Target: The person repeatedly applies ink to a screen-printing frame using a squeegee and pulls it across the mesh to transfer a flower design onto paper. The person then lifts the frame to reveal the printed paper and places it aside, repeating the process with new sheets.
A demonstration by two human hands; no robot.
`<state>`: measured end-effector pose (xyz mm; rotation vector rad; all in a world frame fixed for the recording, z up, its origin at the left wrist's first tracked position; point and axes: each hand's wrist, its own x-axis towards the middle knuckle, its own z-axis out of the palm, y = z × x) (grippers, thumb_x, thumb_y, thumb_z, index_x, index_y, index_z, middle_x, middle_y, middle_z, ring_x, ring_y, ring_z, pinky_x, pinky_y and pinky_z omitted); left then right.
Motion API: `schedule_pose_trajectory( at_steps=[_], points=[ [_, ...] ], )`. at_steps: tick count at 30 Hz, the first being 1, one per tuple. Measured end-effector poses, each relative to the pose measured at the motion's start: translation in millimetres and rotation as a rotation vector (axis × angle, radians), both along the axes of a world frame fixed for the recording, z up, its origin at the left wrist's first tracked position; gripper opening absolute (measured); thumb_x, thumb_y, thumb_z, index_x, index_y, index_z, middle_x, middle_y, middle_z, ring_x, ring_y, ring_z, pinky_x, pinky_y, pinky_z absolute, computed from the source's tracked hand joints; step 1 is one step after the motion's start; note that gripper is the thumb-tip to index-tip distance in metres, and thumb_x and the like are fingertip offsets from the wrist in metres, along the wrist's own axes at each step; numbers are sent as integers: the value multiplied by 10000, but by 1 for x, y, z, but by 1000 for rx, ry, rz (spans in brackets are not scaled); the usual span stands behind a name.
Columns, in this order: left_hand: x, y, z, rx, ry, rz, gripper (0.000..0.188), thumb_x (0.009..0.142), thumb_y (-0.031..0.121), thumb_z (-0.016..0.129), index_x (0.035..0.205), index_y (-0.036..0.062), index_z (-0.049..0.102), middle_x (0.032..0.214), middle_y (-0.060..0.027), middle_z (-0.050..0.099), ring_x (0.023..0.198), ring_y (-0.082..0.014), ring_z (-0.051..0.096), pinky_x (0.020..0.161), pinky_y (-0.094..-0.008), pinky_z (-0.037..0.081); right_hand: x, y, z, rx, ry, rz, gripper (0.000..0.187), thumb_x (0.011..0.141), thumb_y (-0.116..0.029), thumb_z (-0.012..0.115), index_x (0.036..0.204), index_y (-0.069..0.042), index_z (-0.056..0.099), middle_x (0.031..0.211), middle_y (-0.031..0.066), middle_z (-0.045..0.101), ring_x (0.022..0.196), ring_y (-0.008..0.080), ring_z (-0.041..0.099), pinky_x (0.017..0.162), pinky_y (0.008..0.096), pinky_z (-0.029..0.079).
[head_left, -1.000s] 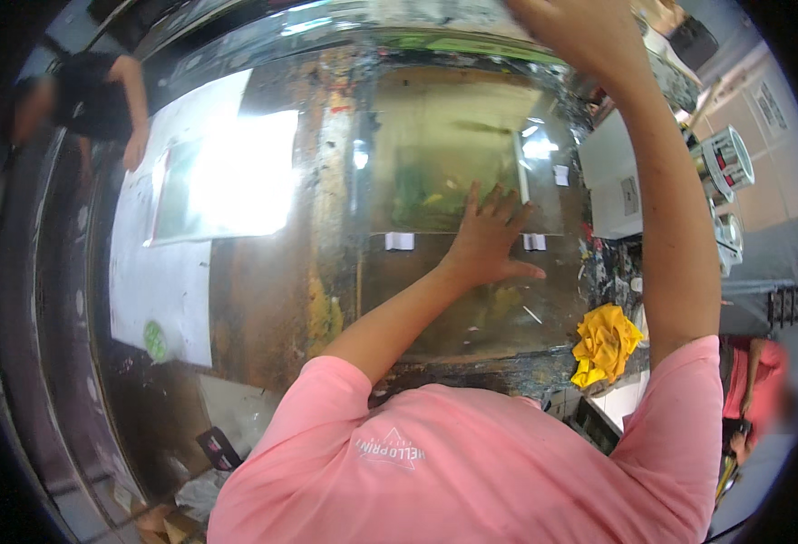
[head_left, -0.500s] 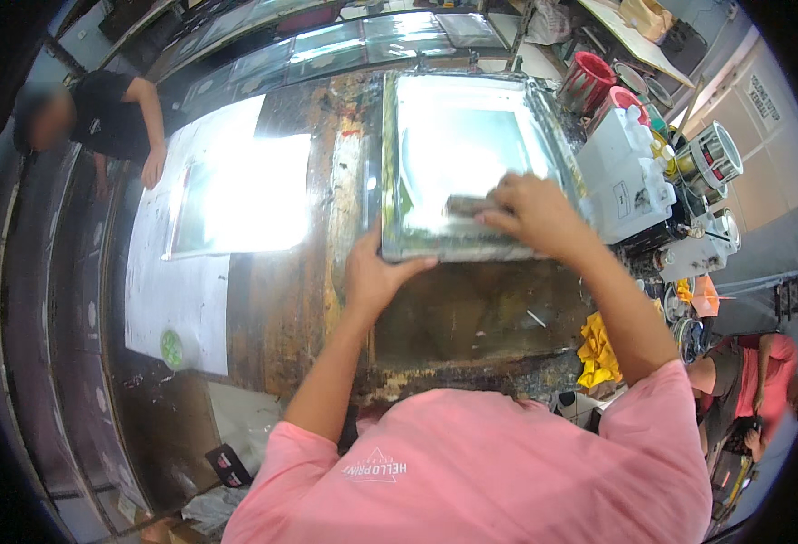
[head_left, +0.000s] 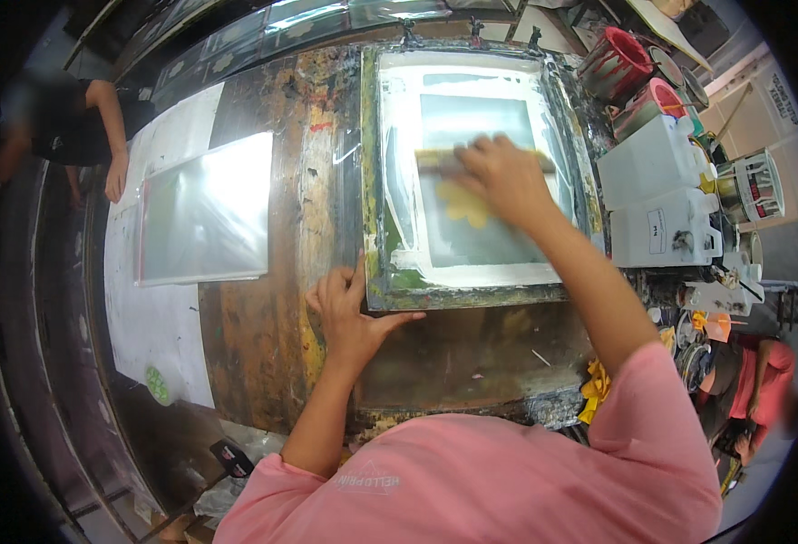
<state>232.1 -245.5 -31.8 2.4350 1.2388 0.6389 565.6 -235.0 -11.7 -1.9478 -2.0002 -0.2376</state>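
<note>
Fingers of the right hand are curled over a squeegee, gripping its pale wooden bar, which lies crosswise on the mesh of a screen-printing frame. The frame lies flat on a paint-stained worktable, its near edge toward the person, its far edge under 3 clamps. A yellow flower-shaped motif shows through the mesh just below the right hand. The left hand rests on the table at the frame's near-left corner, fingers spread, thumb lying along the frame's near edge and fingertips touching its left rail; it holds nothing. To the left of the frame, well apart, a stack of clear glossy sheets lies on white paper. To the right stand 2 white plastic jugs and, farther back, 2 red paint tins. A yellow rag hangs at the table's near-right edge. Another person's arm rests on the paper at far left.
</note>
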Motion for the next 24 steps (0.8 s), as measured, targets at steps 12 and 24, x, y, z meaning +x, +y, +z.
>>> schedule_pose_trajectory(
  at_steps=[12,24],
  points=[
    [4,-14,-10,58,-270,-6,1209,666,663,915,1561,-38,503,1006,-48,661,931,-235,549,933,-402,349,88,127,23,-17,-50,12,488,997,-588,638,1043,-116,749,916,137,725,935,366,720,786,508,558],
    [3,-16,-18,-24,-307,7,1103,738,543,941,1576,-19,494,959,-88,601,954,-291,513,902,-423,415,-80,-110,80,-284,7,-73,433,976,-499,692,1108,-88,646,1009,123,684,949,355,697,753,505,591]
  ],
)
